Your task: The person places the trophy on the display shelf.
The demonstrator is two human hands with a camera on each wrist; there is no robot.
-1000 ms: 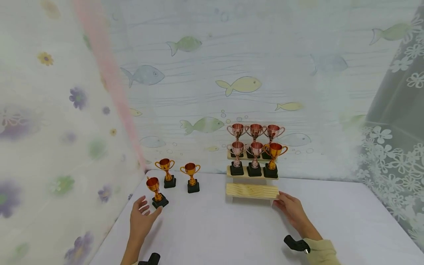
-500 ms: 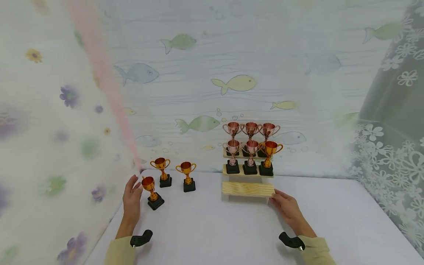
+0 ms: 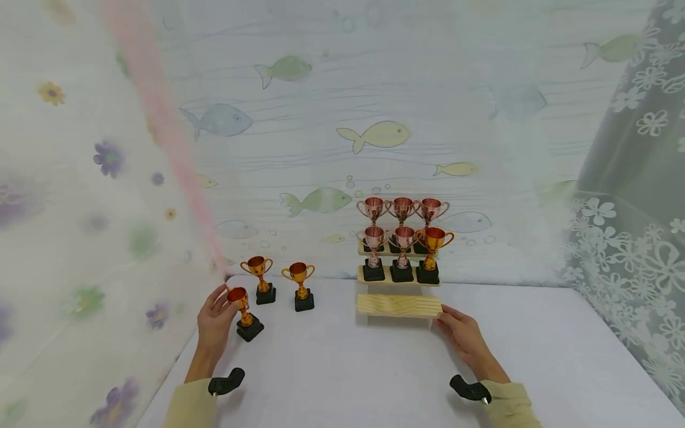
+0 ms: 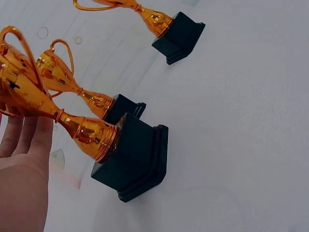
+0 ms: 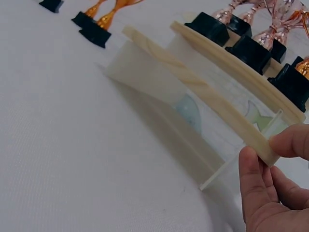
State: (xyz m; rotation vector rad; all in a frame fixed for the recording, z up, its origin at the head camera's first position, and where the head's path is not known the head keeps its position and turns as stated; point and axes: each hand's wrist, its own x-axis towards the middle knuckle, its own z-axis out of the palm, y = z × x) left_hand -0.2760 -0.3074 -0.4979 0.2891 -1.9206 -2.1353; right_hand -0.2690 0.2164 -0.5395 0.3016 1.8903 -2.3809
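Note:
At the table's left side my left hand (image 3: 214,318) holds a gold trophy (image 3: 247,324) by its cup. The thumb lies over the front of the cup, and in the left wrist view the fingers (image 4: 37,137) pass behind it. This trophy's square black base (image 4: 133,159) is close over the white cloth. My right hand (image 3: 464,336) pinches the right end of the lowest step of a wooden display stand (image 3: 398,305), thumb above and fingers below. That step is bare. The middle step carries two pink trophies (image 3: 373,252) and a gold one (image 3: 431,252).
Two more gold trophies (image 3: 260,276) stand behind the held one, apart from the stand. On the top step are three rose trophies (image 3: 403,209). A fish-printed curtain (image 3: 321,148) hangs behind the table (image 3: 342,368), with a flowered one (image 3: 96,249) at left.
My left hand has moved from in front of the gold trophy round to its left and taken hold of its cup. The right hand keeps its pinch on the stand. The view has shifted slightly.

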